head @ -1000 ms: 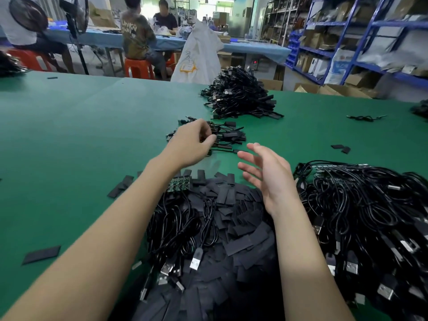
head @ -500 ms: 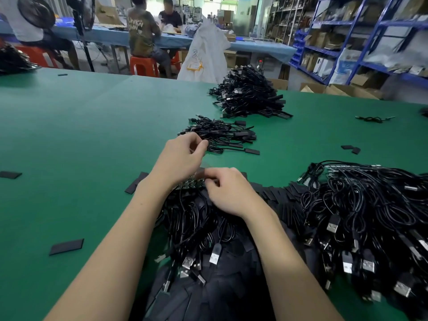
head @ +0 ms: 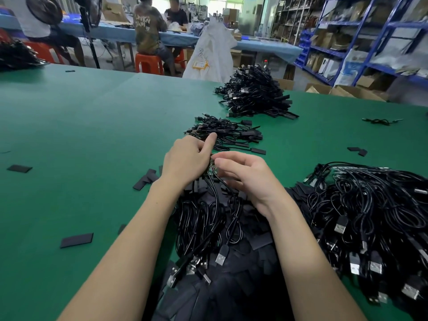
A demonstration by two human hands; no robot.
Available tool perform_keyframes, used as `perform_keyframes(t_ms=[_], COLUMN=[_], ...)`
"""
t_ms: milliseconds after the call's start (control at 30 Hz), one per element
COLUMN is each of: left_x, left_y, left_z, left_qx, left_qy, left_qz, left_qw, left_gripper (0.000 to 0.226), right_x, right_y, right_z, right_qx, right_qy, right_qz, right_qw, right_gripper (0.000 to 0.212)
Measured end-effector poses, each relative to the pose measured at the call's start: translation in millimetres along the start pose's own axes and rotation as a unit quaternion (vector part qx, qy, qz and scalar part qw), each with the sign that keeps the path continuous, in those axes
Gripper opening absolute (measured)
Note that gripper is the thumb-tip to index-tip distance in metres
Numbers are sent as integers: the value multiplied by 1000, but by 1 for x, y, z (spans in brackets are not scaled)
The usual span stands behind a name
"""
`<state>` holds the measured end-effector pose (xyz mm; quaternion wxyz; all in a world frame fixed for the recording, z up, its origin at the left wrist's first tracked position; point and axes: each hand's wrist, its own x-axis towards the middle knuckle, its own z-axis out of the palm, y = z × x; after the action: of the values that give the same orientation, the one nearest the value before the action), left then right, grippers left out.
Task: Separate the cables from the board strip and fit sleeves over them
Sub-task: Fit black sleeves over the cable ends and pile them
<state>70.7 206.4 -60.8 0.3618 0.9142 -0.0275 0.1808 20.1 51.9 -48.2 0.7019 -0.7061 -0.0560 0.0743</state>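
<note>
A small green board strip [head: 211, 168] shows between my two hands, with black USB cables [head: 208, 218] hanging from it toward me. My left hand [head: 185, 158] grips the strip's left side, its index finger sticking out. My right hand [head: 245, 177] pinches the strip from the right with curled fingers. Below both hands lies a heap of flat black sleeves [head: 231, 286]. Most of the strip is hidden by my fingers.
A big tangle of cables on strips [head: 370, 216] lies at the right. A small cable pile [head: 227, 135] and a larger one [head: 254, 93] sit farther out on the green table [head: 81, 135]. Loose sleeves [head: 76, 240] are scattered left. People sit at a far table.
My right hand came down from open in the air onto the board strip. Both hands have lifted the strip slightly and now hold it between them.
</note>
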Motion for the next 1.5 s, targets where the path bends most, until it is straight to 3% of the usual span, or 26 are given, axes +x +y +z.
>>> perform_keyframes(t_ms=[200, 467, 867, 933, 1067, 1200, 1300, 1400, 1500], left_x=[-3, -3, -3, -3, 0, 2, -3, -4, -5], left_y=[9, 13, 23, 24, 25, 17, 11, 19, 31], left_z=[3, 5, 7, 7, 2, -3, -4, -4, -7], left_qx=[32, 38, 68, 49, -89, -28, 27, -82, -267], left_qy=[27, 41, 31, 27, -10, -13, -40, -82, -211], left_qz=[22, 5, 20, 16, -11, -9, -1, 13, -32], left_qw=[999, 998, 997, 998, 996, 999, 999, 993, 940], left_gripper=[70, 70, 76, 76, 75, 78, 71, 47, 24], right_x=[2, 2, -1, -1, 0, -3, -3, -3, -2], right_y=[-3, 0, 0, -1, -3, -7, -11, -11, -10], right_z=[4, 4, 1, 2, 3, -6, -21, -30, -32], right_qx=[47, 69, 196, 203, 239, 198, 119, 111, 155], right_qy=[67, 71, 40, 38, 27, 16, 72, 120, 147], right_qz=[42, 69, 106, 108, 105, 94, 81, 81, 71], right_qw=[996, 993, 974, 973, 965, 976, 987, 983, 974], right_gripper=[12, 5, 3, 2, 16, 5, 11, 11, 12])
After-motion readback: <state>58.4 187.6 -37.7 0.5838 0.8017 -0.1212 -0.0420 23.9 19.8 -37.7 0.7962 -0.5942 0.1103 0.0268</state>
